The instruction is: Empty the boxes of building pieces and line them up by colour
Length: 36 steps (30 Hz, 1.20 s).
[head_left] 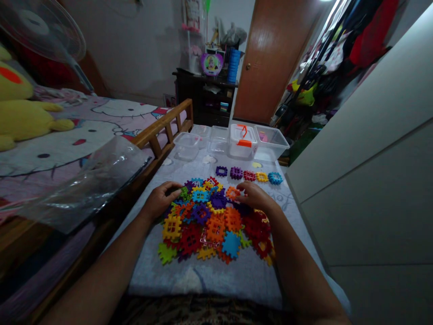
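We have both hands at a heap of coloured plastic pieces (215, 227) on the cloth-covered table (253, 280). Our left hand (161, 199) is at the heap's left edge, its thumb and fingers apart near a green piece (184, 194). Our right hand (259, 196) is at an orange piece (232, 193) on the far side; we cannot tell whether its fingers grip it. Beyond, a multicoloured row of pieces (236, 173) lies before clear plastic boxes (186, 146).

The heaped toy tiles (216, 225) are red, orange, yellow, green, blue and purple. The box latch (244, 143) is orange, the door (270, 58) brown, the plush toy (27, 117) yellow. White cartoon faces pattern the pink bedsheet (111, 122), and the tablecloth (162, 280) is greyish blue.
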Available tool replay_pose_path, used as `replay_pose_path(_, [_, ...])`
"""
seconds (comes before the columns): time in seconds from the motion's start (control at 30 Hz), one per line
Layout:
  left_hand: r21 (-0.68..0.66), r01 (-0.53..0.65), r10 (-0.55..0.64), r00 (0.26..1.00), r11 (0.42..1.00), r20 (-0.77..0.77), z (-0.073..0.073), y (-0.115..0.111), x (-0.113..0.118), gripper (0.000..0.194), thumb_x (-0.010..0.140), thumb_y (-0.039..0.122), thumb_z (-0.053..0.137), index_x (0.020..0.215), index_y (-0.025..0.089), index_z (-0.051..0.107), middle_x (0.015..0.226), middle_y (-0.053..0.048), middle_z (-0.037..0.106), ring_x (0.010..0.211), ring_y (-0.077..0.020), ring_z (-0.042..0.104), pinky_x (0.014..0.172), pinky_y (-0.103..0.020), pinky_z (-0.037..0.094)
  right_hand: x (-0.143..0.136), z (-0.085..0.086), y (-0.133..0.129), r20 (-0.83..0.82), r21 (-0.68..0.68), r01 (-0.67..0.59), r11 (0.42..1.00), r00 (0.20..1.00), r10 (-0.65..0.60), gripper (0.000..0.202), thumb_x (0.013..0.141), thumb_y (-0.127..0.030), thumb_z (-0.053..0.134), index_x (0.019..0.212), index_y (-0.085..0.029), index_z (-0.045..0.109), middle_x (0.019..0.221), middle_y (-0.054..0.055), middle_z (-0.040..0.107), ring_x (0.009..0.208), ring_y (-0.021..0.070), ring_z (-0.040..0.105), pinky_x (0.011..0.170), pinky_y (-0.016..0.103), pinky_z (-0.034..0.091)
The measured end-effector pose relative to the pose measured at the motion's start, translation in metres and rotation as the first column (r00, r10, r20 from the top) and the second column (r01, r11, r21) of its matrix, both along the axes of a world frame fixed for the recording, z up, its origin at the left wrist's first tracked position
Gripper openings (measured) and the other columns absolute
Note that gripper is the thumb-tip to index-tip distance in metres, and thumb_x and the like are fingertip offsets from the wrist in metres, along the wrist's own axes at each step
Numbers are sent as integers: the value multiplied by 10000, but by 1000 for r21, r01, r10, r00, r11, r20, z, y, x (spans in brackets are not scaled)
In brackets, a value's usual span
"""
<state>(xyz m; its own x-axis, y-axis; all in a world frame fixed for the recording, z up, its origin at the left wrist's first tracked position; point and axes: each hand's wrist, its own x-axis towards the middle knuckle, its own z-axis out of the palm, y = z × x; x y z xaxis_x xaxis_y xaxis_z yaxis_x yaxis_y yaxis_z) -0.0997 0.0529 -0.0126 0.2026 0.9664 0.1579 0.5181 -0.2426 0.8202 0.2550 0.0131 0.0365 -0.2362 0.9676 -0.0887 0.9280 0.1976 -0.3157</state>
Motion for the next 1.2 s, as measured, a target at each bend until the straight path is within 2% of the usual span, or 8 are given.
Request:
replay_pose_path(0.1, [2, 3, -3, 1000, 1000, -2, -1, 0, 0, 404, 780, 541, 610, 956, 195, 722, 1017, -77, 739, 986, -273, 678, 959, -394, 508, 25, 3, -5, -51, 18, 96, 995, 994, -95, 278, 867, -215, 665, 1142, -169, 663, 1106, 96, 695, 916, 186, 645, 806, 283, 472])
replay_pose_path(0.2, [-4, 0, 0, 1000, 1000, -12, -1, 1, -1, 413, 771, 549, 617, 955, 195, 726, 1022, -81, 741, 972, -277, 681, 948, -400, 514, 43, 0, -12, -17, 23, 160, 987, 987, -160, 280, 860, -260, 679, 1123, -164, 666, 1106, 108, 689, 908, 195, 639, 803, 292, 474])
replay_pose_path(0.4, [-2, -7, 7, 1000, 1000, -24, -2, 1, -2, 436, 775, 569, 617, 962, 191, 730, 1030, -84, 743, 969, -277, 686, 942, -391, 521, 45, -21, -18, 73, -30, 183, 983, 981, -181, 243, 775, -309, 720, 967, -163, 691, 978, 89, 656, 852, 201, 605, 769, 282, 450])
replay_pose_path(0.5, [3, -1, 1, 1000, 1000, -31, -5, 2, -3, 428, 793, 561, 613, 981, 194, 729, 1051, -80, 744, 990, -274, 683, 945, -382, 520, 47, -30, -15, -40, 29, 207, 978, 978, -206, 293, 727, -289, 739, 985, -174, 660, 964, 60, 647, 833, 184, 578, 744, 272, 439])
replay_pose_path(0.63, [6, 7, -7, 999, 1000, -54, -9, 4, -5, 424, 803, 555, 607, 991, 195, 729, 1064, -76, 740, 993, -274, 682, 963, -389, 510, 54, -35, -12, -236, 65, 233, 970, 948, -212, 147, 765, -241, 639, 902, -185, 639, 829, 14, 633, 720, 151, 537, 681, 264, 413])
replay_pose_path(0.87, [-6, 21, -21, 998, 1000, -58, -9, 5, -6, 439, 808, 558, 597, 1012, 192, 726, 1078, -83, 736, 1002, -281, 677, 972, -402, 505, 52, -41, -7, -510, 70, 335, 940, 822, -255, 170, 799, -290, 531, 842, -184, 657, 691, -5, 619, 641, 154, 559, 621, 264, 423])
replay_pose_path(1.0, [1, 26, -26, 998, 1000, -59, -9, 5, -6, 439, 813, 556, 594, 1019, 192, 726, 1088, -84, 734, 1023, -281, 670, 985, -404, 496, 49, -46, -5, -371, 147, 437, 887, 856, -361, 231, 811, -265, 526, 920, -163, 702, 826, 49, 681, 739, 180, 602, 724, 298, 463])
replay_pose_path(1.2, [4, 20, -20, 999, 1000, -48, -6, 3, -4, 428, 799, 551, 602, 996, 193, 728, 1068, -79, 737, 982, -274, 678, 971, -399, 504, 43, -48, -8, -39, 233, 375, 897, 925, -377, 408, 832, -411, 624, 1137, -149, 693, 1133, 150, 649, 1026, 263, 583, 909, 361, 446])
